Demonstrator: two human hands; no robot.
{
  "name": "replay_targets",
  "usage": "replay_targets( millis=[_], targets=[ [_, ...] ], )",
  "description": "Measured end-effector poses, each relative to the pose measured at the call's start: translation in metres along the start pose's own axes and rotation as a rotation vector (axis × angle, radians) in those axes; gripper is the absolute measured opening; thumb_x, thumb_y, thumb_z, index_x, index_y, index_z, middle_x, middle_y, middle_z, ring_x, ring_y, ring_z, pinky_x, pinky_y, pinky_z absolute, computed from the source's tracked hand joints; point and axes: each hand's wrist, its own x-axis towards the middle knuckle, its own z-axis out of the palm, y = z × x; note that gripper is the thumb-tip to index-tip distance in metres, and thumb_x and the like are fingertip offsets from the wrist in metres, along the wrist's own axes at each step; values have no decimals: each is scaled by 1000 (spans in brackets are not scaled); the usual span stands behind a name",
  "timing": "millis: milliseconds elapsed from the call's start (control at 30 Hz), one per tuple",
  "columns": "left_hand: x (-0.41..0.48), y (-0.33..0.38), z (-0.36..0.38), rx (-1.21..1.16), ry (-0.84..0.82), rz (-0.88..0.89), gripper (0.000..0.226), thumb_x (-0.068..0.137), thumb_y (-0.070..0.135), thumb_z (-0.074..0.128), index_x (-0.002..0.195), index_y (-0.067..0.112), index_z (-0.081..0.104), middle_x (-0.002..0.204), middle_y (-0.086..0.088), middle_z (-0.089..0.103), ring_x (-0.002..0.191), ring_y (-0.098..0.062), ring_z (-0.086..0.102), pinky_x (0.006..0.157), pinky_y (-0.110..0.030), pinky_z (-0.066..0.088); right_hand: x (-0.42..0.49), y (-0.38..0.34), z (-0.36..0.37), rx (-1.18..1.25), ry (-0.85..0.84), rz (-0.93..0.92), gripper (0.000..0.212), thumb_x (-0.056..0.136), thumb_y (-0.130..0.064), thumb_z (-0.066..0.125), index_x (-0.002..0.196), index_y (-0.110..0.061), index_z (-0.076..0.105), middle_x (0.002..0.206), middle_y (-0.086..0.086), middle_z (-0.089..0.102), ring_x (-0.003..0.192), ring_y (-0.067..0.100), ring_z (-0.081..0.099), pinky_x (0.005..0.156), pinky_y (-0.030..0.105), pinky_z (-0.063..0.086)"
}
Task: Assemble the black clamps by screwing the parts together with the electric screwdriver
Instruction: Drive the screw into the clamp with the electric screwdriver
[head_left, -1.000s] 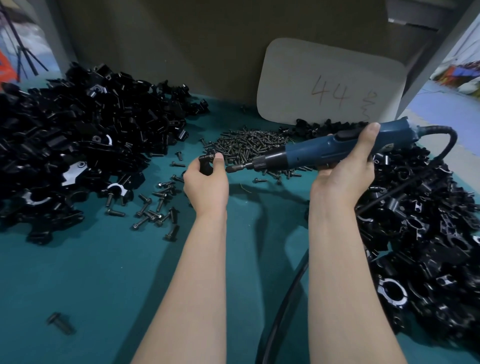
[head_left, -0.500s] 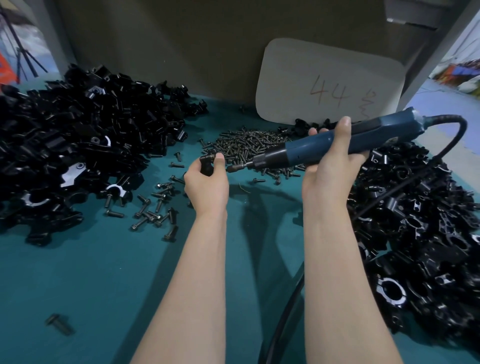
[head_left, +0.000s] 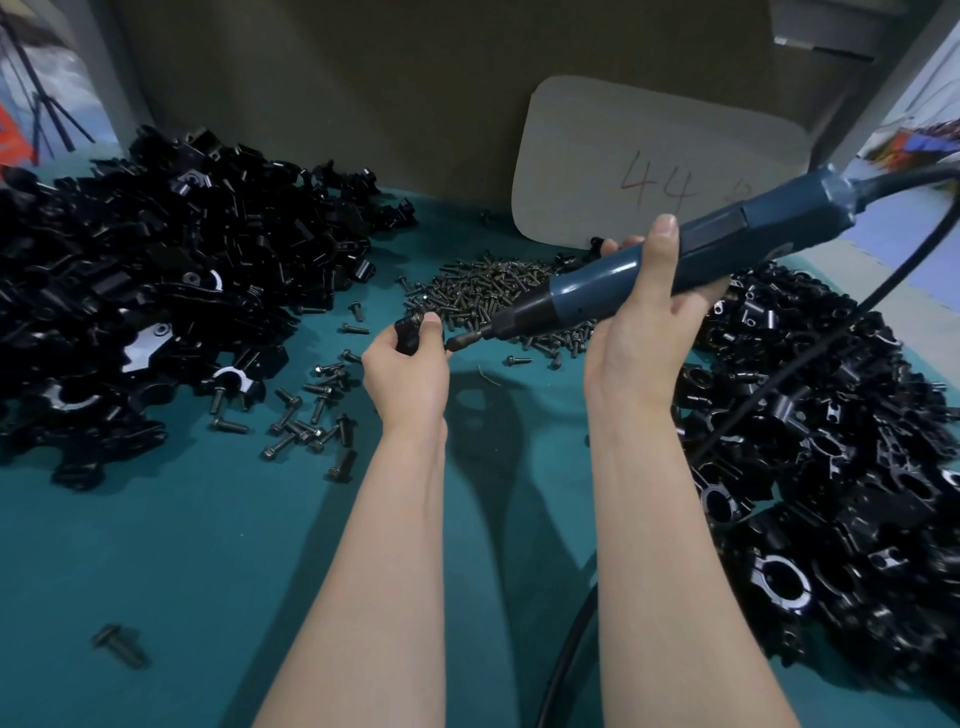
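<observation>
- Right hand (head_left: 644, 338): fingers wrapped round blue cylindrical electric screwdriver (head_left: 717, 249); cord (head_left: 904, 176) cut off at frame edge.
- Left hand (head_left: 410, 374): pinches small black clamp part (head_left: 406, 335) at screwdriver's tip, largely hidden.

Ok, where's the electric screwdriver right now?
Head view, right of centre: the right hand grips the electric screwdriver above the screw pile, its bit pointing left at the clamp part the left hand pinches.

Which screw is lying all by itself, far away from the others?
The lone screw at the near left of the table. The rest lie farther back, in the screw heap or scattered by the left hand.
</observation>
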Motion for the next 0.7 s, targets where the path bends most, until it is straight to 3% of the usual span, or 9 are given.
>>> replay_targets(
  millis=[133, 267, 400, 500, 567, 633, 700],
  targets=[
    [0, -2, 2, -7, -8, -8, 23, 94, 22, 63, 72, 15, 58, 74, 0, 59, 64, -16, 58, 91, -44, 55, -1, -1, 2, -3, -17, -26, 58, 97, -17, 54, 144, -16, 19, 118, 9, 50, 76, 1, 65, 88, 25, 53],
    [1, -3, 2, -10, 3, -31, 22, 94, 23, 62, 74, 14, 59, 76, 1, 60, 62, -12, 60, 91, -42, 55, -5, -3, 7, -3, -81, -35, 50, 96, -16, 55, 130, -29, 22, 119, 12, 49, 78, 3, 64, 84, 23, 52],
    [3, -1, 1, 1, -21, -41, 19, 94, 23, 62, 77, 14, 59, 78, 0, 62, 61, -13, 64, 87, -38, 57, -5, -8, 5, 11, -108, -4, 51, 96, -18, 55, 134, -27, 23, 114, 11, 50, 77, 4, 65, 84, 25, 51],
    [3, -1, 2, 45, -86, -67, 19, 94, 23, 62, 79, 11, 60, 76, -2, 63, 57, -14, 64, 73, -29, 58, -3, -18, 8, 43, -115, -9, 62, 89, -37, 62, 137, -24, 25, 105, 7, 53, 83, 11, 62, 88, 30, 52],
    [3, -1, 3, 116, -136, -116, 20, 93, 23, 63, 78, 10, 61, 75, -7, 66, 57, -18, 66, 61, -26, 55, -4, -25, 11, 65, -137, -29, 74, 75, -52, 59, 135, -24, 26, 110, 10, 50, 90, 18, 57, 90, 34, 53],
    [4, -1, 2, 189, -161, -153, 19, 92, 24, 63, 78, 11, 62, 75, -10, 70, 59, -20, 69, 58, -26, 54, -2, -29, 11, 60, -165, -54, 61, 86, -47, 56, 135, -26, 27, 107, 5, 56, 89, 18, 59, 90, 34, 53],
    [4, 0, 1, 214, -173, -167, 19, 92, 25, 63, 78, 11, 63, 73, -10, 71, 59, -19, 71, 56, -24, 55, 1, -31, 7, 58, -189, -59, 41, 98, -28, 48, 135, -22, 31, 93, -4, 61, 87, 15, 61, 91, 32, 51]
  ],
)
